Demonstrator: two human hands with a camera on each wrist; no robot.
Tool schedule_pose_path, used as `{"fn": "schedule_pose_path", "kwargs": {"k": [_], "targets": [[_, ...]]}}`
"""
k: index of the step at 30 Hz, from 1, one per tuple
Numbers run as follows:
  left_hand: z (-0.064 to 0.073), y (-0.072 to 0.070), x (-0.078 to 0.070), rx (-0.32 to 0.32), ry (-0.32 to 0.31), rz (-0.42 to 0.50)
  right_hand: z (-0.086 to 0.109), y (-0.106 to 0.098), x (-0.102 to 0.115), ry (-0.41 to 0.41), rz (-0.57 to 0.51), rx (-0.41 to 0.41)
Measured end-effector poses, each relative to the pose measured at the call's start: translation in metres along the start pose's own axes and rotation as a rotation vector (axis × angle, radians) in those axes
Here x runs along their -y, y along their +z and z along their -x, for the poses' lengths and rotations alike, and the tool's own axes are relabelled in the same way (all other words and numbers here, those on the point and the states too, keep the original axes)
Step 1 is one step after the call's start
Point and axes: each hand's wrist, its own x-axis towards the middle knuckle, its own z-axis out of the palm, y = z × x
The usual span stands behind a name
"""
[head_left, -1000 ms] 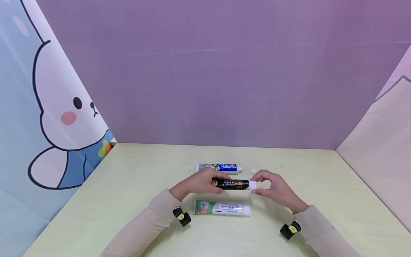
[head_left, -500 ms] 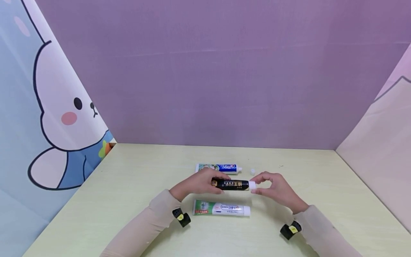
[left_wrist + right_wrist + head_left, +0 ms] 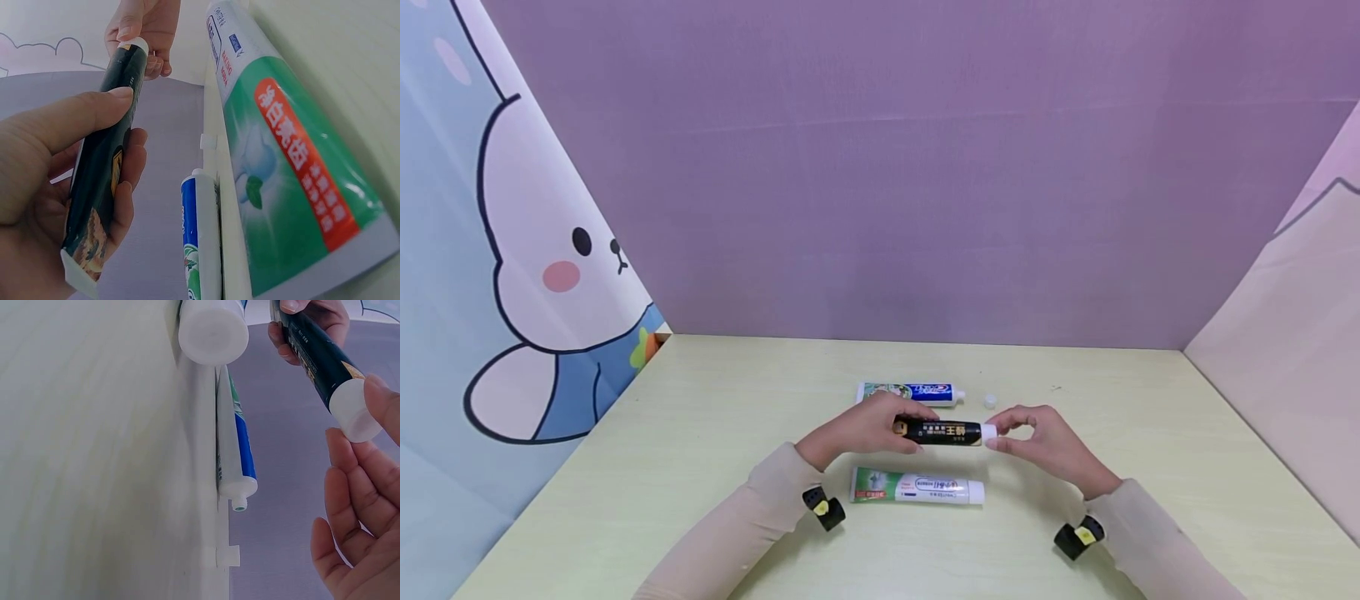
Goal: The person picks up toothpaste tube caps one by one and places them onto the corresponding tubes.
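Note:
A black toothpaste tube with gold lettering lies level in my left hand, raised above the table. The left thumb crosses the front of the tube while the fingers wrap behind it, as the left wrist view shows. At the tube's right end, my right hand pinches the white cap between thumb and fingertips. The cap sits on the tube's end. Nearer the person lies a green and white toothpaste tube, capped. Behind the hands is a blue toothpaste tube with its nozzle bare, partly covered by the left hand.
A small loose white cap rests on the pale wooden table, just right of the blue tube's nozzle. A purple backdrop rises at the table's far edge, and a cartoon-printed panel borders the left.
The right hand has shifted slightly toward the person and its fingers have moved a little on the cap, uncovering the loose cap behind. The left hand and tube stay almost in place.

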Motion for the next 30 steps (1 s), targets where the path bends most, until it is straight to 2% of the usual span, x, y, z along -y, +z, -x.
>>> {"fn": "schedule_pose_path", "kwargs": {"k": [18,30], "targets": [[-0.0002,0.0008,0.0002,-0.007,-0.012,0.024,-0.0010,0.0013,-0.0012,0.036,-0.004,0.003],[-0.0027,0.0012,0.0041,-0.022,-0.007,0.002,-0.0031,-0.0003,-0.0054,-0.017,0.003,-0.004]]}}
